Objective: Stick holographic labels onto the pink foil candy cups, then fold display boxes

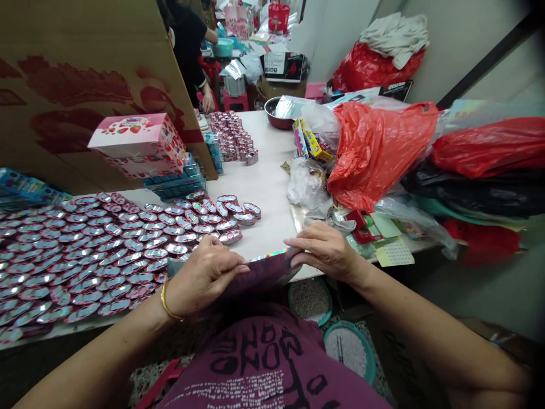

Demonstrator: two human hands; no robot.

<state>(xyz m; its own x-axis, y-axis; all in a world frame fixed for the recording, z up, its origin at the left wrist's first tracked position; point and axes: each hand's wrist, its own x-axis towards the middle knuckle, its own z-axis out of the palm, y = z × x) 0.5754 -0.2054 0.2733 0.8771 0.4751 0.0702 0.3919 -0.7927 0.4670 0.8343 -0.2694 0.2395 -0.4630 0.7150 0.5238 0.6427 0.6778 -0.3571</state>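
Note:
A shiny, mirror-like sheet point(266, 271) with a rainbow glint along its far edge is stretched between my hands, in front of my body at the table's near edge. My left hand point(208, 270) pinches it between thumb and fingers. At its other end my right hand point(326, 253) grips the corner the same way. Much of the sheet's lower part blends with the purple shirt's reflection. Beside my left hand, many small oval pieces point(140, 264) with silvery tops and pink-red sides stand close together on the white table point(272, 193).
A pink strawberry-print box point(136, 142) rests on blue packs point(179, 182) before a large carton point(76, 68). Plastic bags point(378, 147) crowd the right side. Tubs of pale grains point(347, 349) stand below the table. Another person point(187, 45) works at the far side.

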